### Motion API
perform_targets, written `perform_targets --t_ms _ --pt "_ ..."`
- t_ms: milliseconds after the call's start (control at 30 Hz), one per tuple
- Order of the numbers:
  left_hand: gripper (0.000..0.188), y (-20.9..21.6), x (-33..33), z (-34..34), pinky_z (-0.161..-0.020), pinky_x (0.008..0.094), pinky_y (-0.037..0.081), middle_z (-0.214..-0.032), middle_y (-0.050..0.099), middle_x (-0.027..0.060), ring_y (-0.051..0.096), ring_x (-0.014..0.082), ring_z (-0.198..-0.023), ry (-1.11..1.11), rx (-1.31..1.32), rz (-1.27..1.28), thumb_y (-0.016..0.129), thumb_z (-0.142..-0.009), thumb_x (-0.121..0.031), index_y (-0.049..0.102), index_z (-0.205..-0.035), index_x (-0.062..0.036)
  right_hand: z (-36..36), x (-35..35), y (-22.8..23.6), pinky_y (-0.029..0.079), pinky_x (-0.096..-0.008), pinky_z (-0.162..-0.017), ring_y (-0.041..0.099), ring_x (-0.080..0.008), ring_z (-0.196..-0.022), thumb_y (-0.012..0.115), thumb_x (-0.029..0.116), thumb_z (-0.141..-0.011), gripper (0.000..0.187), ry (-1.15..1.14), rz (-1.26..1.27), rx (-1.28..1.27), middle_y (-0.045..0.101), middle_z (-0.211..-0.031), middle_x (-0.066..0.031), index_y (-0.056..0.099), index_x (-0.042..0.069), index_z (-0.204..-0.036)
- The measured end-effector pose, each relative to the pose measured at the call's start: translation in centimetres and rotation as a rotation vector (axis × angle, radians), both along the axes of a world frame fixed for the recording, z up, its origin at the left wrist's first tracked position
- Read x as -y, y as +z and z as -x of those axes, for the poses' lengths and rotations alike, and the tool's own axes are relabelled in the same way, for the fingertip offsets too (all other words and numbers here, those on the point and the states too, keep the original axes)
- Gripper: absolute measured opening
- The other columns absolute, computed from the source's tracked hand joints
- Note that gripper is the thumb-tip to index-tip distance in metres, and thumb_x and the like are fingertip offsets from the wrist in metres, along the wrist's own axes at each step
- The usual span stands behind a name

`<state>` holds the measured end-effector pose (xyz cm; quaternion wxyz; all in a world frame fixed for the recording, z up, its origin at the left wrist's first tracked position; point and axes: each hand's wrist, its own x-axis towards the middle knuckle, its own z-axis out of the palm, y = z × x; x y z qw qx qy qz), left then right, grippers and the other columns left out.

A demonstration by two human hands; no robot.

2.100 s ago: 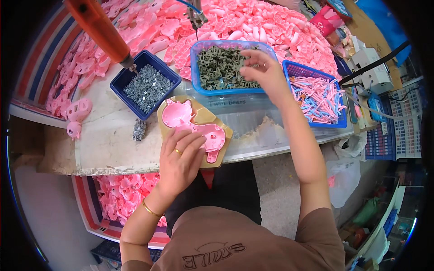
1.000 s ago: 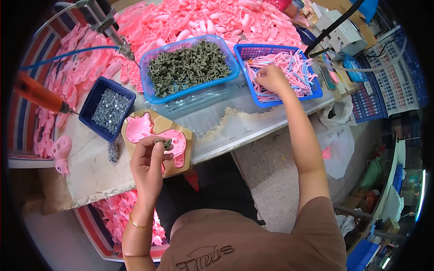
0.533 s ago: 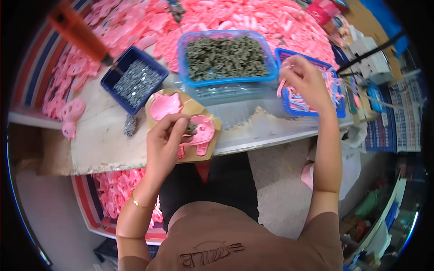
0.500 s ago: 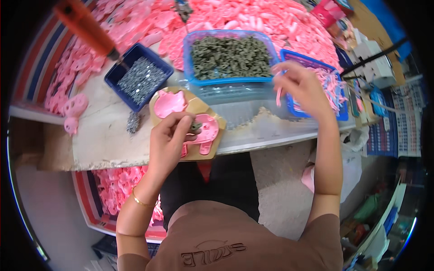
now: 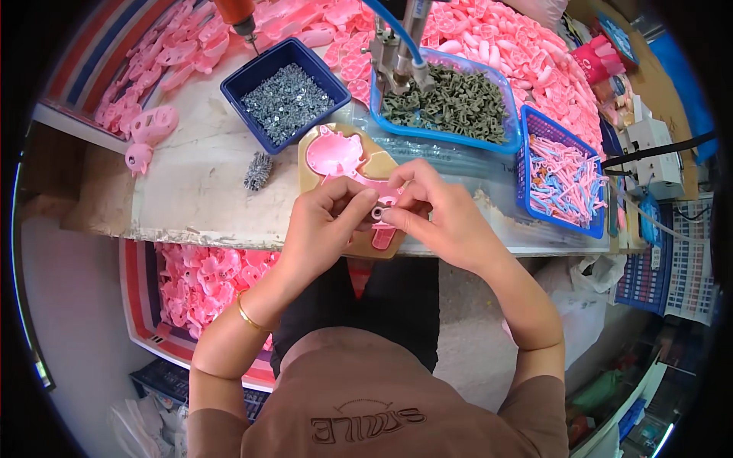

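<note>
My left hand [image 5: 330, 221] is closed in a pinch on a small dark grey part [image 5: 377, 213] with a round hole. Facing it, my right hand [image 5: 443, 217] is closed too, its fingertips meeting the same part; the small pink stick it carried a moment ago is mostly hidden by the fingers. Directly beneath both hands lies a tan fixture [image 5: 309, 172] on the table's near edge. Pink plastic shell pieces [image 5: 334, 155] rest in its hollows, partly covered by my fingers.
A dark blue bin [image 5: 334, 85] holds small screws; a screw cluster [image 5: 258, 171] lies nearby. Behind are a clear-blue tray [image 5: 435, 140] of grey-green parts and a metal tool head [image 5: 398, 61]. A blue basket [image 5: 561, 216] holds sticks. An orange power driver [image 5: 235, 11] hangs above pink parts [image 5: 481, 34].
My right hand has come from the stick basket to my left hand, and the fingers now meet at the grey part. The whole view has shifted.
</note>
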<state>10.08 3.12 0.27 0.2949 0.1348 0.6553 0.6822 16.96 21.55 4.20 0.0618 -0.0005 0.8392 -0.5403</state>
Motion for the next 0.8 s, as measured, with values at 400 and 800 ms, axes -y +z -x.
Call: perform_targets --t_ms 400,800 --pt "0.023 0.0 1.1 0.8 -0.071 0.0234 0.057 -0.091 0.069 0.0064 0.067 0.0102 -0.082 -0.165 -0.008 -0.022 0.059 -0.1 -0.016 0.067 -0.105 0.0054 -0.3 0.0 -0.9 0.051 -0.0304 -0.065 0.066 -0.0177 -0.07 0.072 0.014 -0.088 0.017 0.08 -0.099 -0.223 0.068 -0.081 -0.0081 0.063 0.002 -0.096" --pt "0.024 0.8 4.2 3.1 -0.068 0.0244 0.05 -0.102 0.072 0.0068 0.064 0.0094 -0.083 0.124 -0.681 0.333 0.054 -0.102 -0.015 0.069 -0.112 0.0012 2.7 1.7 -2.1 0.053 -0.0379 -0.064 0.066 -0.0243 -0.079 0.068 0.025 -0.085 0.017 0.235 -0.767 -0.416 0.064 -0.091 -0.0027 0.07 0.011 -0.094"
